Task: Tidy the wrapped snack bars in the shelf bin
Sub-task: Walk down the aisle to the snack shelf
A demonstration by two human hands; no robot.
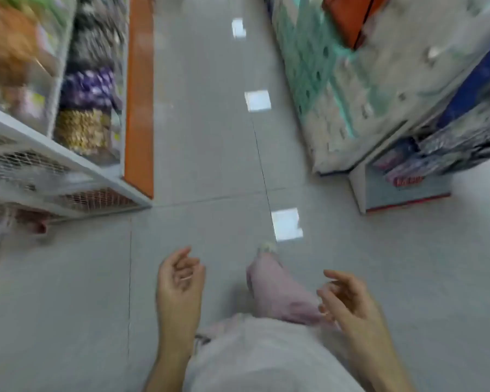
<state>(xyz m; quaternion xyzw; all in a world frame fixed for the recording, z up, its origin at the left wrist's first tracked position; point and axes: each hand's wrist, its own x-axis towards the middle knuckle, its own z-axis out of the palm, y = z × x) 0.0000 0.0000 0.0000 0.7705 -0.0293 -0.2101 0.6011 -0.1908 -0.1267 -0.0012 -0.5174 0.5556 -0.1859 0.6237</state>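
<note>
Two bare hands are seen nearest the camera, low over the grey floor (pixel 68 292): the left hand (pixel 180 278) with fingers loosely curled and nothing in them, the right hand (pixel 348 301) spread and likewise empty. Between them a pink trouser leg (pixel 277 292) is swung forward, so a walking stride is judged to be under way and no bar has yet been touched.

The step in hand is taken to be the approach to the shelving. It would be done well if the walk were brought to a stop square to the white wire shelf (pixel 54 165) at the left edge of the aisle, with both hands kept free, so that bars could be lifted and laid flat in rows, not shoved about.

On that shelf, behind mesh dividers, packets are stacked in compartments: a yellowish speckled pack (pixel 82 131) at the shelf's near corner, purple packs (pixel 88 86) above it, and orange-brown goods (pixel 9 43) farther left. Motion blur is heavy, so the wrapped snack bars and their bin cannot be singled out; possibly they lie somewhere in these compartments.

Farther off, across the aisle, a teal-and-white patterned display (pixel 337 94) is seen, with dark packets (pixel 450 154) at its lower right corner
</note>
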